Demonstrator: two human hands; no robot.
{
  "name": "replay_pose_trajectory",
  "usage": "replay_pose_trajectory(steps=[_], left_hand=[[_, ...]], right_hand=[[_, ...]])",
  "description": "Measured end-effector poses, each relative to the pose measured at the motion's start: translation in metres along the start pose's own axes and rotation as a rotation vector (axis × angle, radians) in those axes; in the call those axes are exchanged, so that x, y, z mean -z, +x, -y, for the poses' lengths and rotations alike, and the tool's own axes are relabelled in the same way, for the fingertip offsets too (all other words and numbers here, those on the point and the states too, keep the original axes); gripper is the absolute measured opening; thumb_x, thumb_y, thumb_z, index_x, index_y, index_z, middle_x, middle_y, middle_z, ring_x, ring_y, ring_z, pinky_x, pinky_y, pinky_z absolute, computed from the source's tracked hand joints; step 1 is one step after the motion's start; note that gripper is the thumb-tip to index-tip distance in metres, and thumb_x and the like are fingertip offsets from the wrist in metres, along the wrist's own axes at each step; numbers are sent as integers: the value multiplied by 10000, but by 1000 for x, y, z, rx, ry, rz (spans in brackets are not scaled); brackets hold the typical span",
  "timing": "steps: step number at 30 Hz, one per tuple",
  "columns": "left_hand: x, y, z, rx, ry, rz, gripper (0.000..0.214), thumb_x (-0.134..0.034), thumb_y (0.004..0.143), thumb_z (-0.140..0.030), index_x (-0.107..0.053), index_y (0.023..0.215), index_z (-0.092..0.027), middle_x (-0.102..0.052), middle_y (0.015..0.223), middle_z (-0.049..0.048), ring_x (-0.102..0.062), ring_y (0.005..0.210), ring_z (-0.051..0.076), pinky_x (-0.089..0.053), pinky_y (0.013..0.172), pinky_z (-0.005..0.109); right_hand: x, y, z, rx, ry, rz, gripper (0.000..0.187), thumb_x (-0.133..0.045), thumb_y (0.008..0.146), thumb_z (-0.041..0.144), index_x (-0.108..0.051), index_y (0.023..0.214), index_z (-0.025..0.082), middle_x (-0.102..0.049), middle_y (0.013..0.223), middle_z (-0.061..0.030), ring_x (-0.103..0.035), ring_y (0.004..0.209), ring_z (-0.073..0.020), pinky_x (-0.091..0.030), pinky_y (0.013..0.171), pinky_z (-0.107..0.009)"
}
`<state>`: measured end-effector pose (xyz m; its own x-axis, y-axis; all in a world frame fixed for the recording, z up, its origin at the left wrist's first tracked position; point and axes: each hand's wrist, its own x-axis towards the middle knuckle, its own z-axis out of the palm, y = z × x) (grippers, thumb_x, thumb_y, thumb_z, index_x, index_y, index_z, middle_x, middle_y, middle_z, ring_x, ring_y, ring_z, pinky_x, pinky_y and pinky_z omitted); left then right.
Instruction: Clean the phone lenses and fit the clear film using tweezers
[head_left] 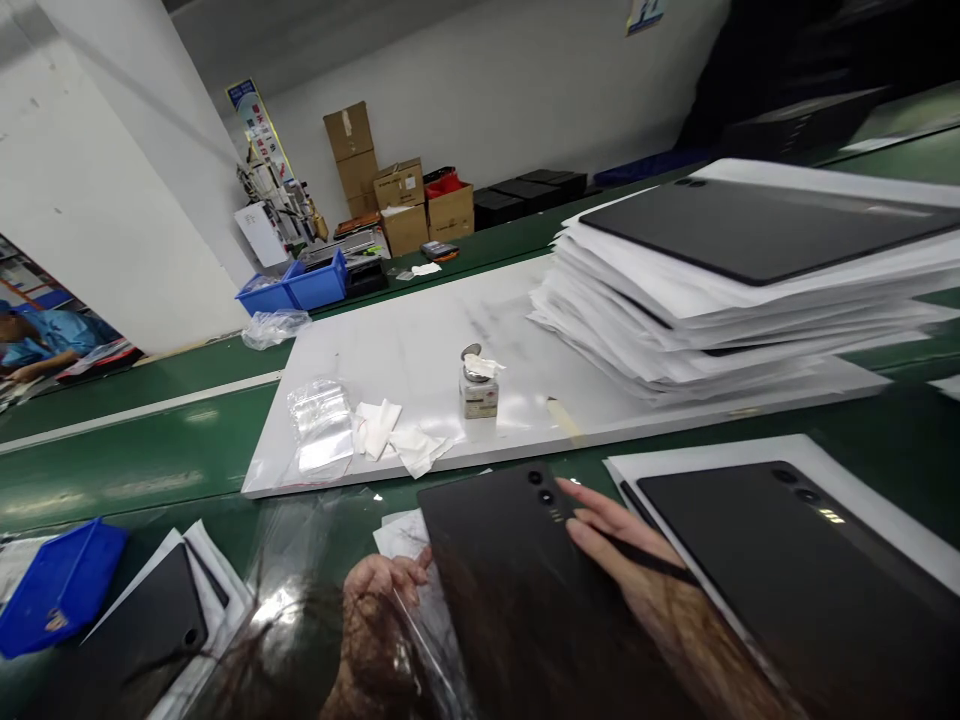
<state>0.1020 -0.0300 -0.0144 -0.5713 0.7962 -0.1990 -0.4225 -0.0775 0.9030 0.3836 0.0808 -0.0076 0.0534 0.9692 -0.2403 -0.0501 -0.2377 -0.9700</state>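
A dark grey tablet [495,580], its back with two camera lenses facing up, is held between my hands at bottom centre. My left hand [382,595] is closed at its left edge, with fingers curled and partly covered by clear plastic film [281,590]. Along the upper right edge, beside the lenses, lie the fingers of my right hand [630,545], gripping it. A thin black strip crosses that hand; its kind is unclear. Right of it, another dark tablet [780,570] rests on white sheets. White paper shows behind my left hand.
A tall stack of white sheets [622,340] with tablets stands on a white board [420,330]. A small square container [478,390], crumpled tissues [379,428] and clear bags lie there. At left are a blue tray [64,585] and another tablet [150,620]. A person sits far left.
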Motion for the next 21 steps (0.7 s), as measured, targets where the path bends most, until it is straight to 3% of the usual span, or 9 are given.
replay_pose_trajectory(steps=[2, 4, 6, 9, 12, 15, 18, 21], left_hand=[[3, 2, -26, 85, -53, 27, 906, -1197, 497, -928, -560, 595, -290, -474, 595, -33, -711, 721, 274, -844, 1006, 553], [7, 6, -47, 125, -111, 15, 1021, -1193, 427, -956, -437, 627, -299, -293, 610, -78, -555, 644, 206, -802, 786, 428], [11, 10, -59, 130, -152, -4, 1121, -1174, 428, -984, -324, 674, -296, -164, 667, -99, -341, 611, 144, -617, 579, 281], [14, 11, -59, 152, -163, 30, 1136, -1168, 479, -972, -284, 714, -300, -137, 701, -102, -213, 628, 133, -470, 518, 249], [17, 8, -46, 203, -139, 118, 1054, -1147, 524, -974, -338, 701, -321, -186, 658, -95, -286, 597, 165, -501, 512, 316], [19, 4, -36, 233, -117, 185, 923, -1127, 607, -966, -467, 686, -325, -329, 623, -73, -414, 582, 205, -554, 525, 381], [17, 4, -35, 249, -95, 225, 770, -1144, 654, -898, -646, 684, -311, -516, 630, -28, -536, 596, 233, -614, 585, 444], [13, 6, -37, 255, -67, 238, 611, -1163, 657, -783, -788, 692, -301, -651, 653, 14, -602, 596, 244, -626, 621, 479]], right_hand=[[12, 11, 9, -98, 50, -52, 767, -1063, 697, 694, -1002, 1362, 317, -1008, 1135, -110, -982, 1101, -414, -800, 852, -433], [19, 19, 16, -139, 47, -54, 679, -1070, 660, 645, -1028, 1265, 338, -1023, 1194, -132, -982, 1167, -442, -812, 849, -432], [18, 20, 18, -122, -4, -1, 596, -1054, 651, 639, -1045, 1174, 353, -1025, 1192, -143, -982, 1141, -458, -820, 829, -453], [2, 10, 9, -26, -111, 136, 592, -1010, 705, 724, -1058, 1161, 350, -1013, 1108, -135, -979, 1069, -458, -822, 859, -501], [-17, -1, -9, 69, -215, 214, 666, -923, 848, 809, -1049, 1289, 325, -989, 1049, -105, -974, 1039, -432, -815, 925, -518], [-25, -4, -27, 242, -375, 214, 629, -766, 1058, 777, -1012, 1426, 329, -976, 1093, -100, -966, 1036, -397, -797, 898, -490], [-22, 3, -38, 499, -572, 161, 512, -641, 1185, 684, -999, 1362, 364, -990, 1268, -113, -967, 1108, -389, -768, 870, -478], [-8, 10, -40, 613, -691, 74, 456, -599, 1216, 622, -974, 1286, 372, -988, 1260, -103, -969, 1078, -381, -758, 847, -478]])
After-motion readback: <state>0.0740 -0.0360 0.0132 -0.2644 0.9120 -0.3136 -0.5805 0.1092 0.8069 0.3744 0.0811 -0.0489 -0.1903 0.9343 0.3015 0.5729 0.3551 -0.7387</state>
